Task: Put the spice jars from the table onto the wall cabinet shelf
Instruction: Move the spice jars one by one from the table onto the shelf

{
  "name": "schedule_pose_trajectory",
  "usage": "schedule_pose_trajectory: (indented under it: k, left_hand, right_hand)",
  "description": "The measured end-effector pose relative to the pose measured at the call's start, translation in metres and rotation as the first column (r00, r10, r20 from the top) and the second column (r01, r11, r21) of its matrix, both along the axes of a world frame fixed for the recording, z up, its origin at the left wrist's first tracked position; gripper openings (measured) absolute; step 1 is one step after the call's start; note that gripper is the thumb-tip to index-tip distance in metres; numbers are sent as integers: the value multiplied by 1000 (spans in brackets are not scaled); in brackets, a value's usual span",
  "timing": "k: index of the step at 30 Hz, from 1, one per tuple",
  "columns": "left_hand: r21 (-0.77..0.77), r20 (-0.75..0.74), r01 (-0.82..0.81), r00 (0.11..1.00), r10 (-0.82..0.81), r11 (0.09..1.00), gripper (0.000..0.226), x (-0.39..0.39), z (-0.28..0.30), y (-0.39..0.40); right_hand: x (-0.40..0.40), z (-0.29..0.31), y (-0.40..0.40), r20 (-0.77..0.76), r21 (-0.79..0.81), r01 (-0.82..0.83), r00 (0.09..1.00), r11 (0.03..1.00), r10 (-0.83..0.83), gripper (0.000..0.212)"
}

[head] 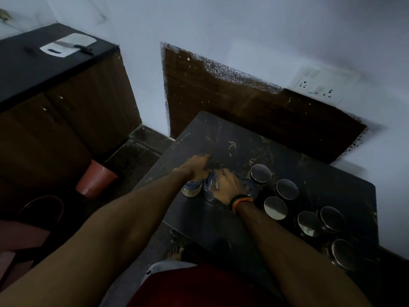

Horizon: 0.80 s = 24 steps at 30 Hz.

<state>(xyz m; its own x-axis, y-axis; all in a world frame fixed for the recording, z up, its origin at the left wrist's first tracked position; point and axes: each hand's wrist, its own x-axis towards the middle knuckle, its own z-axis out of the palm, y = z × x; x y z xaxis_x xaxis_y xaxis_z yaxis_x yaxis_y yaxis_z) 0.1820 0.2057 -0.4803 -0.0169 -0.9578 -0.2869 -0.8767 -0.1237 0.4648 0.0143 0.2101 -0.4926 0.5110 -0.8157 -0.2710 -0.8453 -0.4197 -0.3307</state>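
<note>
Several spice jars with shiny metal lids stand on a dark table. My left hand curls over the top of the leftmost jar. My right hand, with an orange and black wristband, grips the jar next to it. Another jar stands just right of that hand. More lidded jars run in a loose row toward the table's right front corner. The wall cabinet shelf is out of view.
A black counter with a knife on a white board stands at the left, above brown cabinet doors. A reddish bucket sits on the floor. A socket panel is on the wall at right.
</note>
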Motion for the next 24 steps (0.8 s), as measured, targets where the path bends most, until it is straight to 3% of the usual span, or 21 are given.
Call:
schedule_pose_trajectory:
  k: [6, 14, 20, 24]
  left_hand:
    - [-1, -73, 2, 997, -2, 1000, 52, 3, -12, -1]
    - [-31, -173, -37, 984, 31, 999, 44, 5, -16, -8]
    - [-20, -240, -81, 968, 73, 997, 41, 10, -14, -12]
    - [-31, -356, -195, 918, 171, 980, 37, 13, -10, -17]
  right_hand:
    - [9, -17, 1, -59, -9, 19, 998, 1000, -20, 93]
    - [18, -26, -5, -218, -67, 46, 974, 997, -60, 103]
    - [19, -21, -10, -112, -5, 102, 988, 995, -102, 88]
    - [14, -12, -21, 34, 41, 198, 979, 979, -199, 90]
